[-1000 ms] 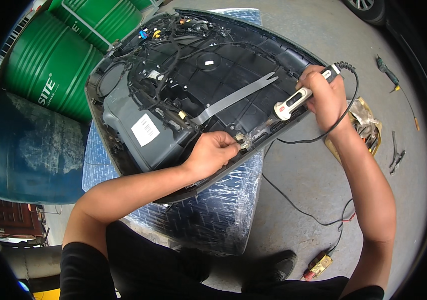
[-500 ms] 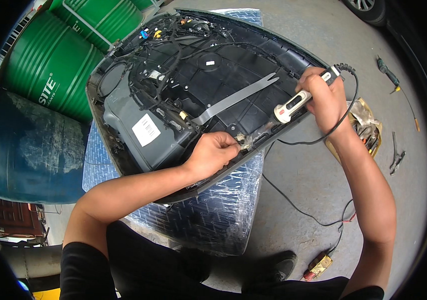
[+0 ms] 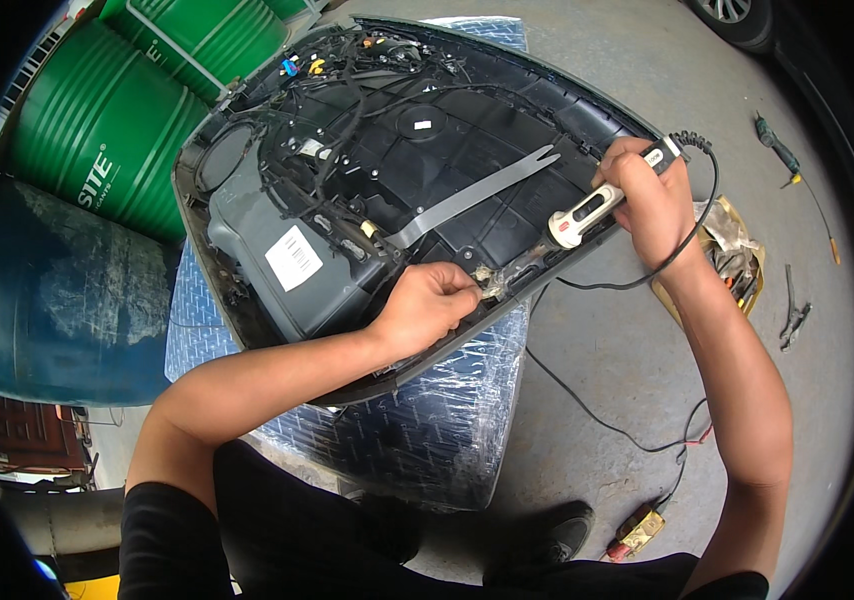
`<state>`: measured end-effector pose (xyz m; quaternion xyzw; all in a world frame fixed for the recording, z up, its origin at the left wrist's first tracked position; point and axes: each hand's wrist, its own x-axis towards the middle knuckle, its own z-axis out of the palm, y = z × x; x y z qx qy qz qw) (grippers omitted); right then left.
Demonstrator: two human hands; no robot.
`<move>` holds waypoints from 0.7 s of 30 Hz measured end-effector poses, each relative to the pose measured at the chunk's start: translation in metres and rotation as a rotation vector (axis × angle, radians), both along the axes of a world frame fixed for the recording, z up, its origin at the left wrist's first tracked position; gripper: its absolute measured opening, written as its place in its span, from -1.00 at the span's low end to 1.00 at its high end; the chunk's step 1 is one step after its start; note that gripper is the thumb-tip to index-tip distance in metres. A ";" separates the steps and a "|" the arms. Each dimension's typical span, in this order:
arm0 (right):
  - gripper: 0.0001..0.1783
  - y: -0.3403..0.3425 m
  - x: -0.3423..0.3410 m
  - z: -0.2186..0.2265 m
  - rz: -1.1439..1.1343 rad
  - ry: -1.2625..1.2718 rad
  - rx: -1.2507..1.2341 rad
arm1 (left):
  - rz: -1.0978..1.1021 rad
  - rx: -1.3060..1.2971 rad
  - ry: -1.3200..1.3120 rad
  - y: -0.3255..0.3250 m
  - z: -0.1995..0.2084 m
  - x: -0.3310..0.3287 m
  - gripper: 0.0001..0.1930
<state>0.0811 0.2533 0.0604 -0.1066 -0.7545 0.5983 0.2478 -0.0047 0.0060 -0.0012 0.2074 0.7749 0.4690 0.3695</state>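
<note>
A large black panel (image 3: 497, 125) is lying with its wiring side up, and a plastic-wrapped blue support (image 3: 427, 440) is bearing it from beneath. A green drum (image 3: 97, 115) is standing to the left of the panel, and a blue drum (image 3: 52, 300) is standing nearer the person, also to the panel's left. On the floor, to the right of the panel, an open bag of tools (image 3: 661, 290) is lying. A flat grey forked bar (image 3: 477, 198) is resting across the panel's middle. A white-and-black corded tool (image 3: 583, 213) is slanting over the panel's right edge; the right hand (image 3: 651, 195) is wrapping firmly round its grip. Near the panel's near edge, the left hand (image 3: 427, 308) is pinching its thumb and fingertips together; I cannot tell whether anything is between them. A small pale fitting (image 3: 493, 286) is sitting by those fingertips, inside the panel's near edge, and the tool's narrow end is pointing toward it.
</note>
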 end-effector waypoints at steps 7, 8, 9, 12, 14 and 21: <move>-0.72 -0.001 0.001 0.002 0.011 -0.004 0.020 | 0.006 0.006 -0.004 0.000 0.001 0.000 -0.85; -0.72 -0.001 0.001 0.002 0.011 -0.005 0.022 | 0.006 0.005 -0.006 0.000 0.001 0.000 -0.85; -0.72 -0.001 0.001 0.002 0.012 -0.006 0.023 | 0.006 0.004 -0.007 0.000 0.001 0.000 -0.85; -0.72 0.001 0.002 0.003 0.015 -0.013 0.027 | 0.006 -0.002 -0.010 -0.001 0.001 0.000 -0.86; -0.72 0.001 0.002 0.003 0.000 0.011 0.009 | 0.002 0.000 -0.010 -0.001 0.001 -0.001 -0.86; -0.70 0.000 0.001 0.001 -0.003 0.022 0.003 | 0.002 0.008 -0.025 0.000 0.002 -0.001 -0.86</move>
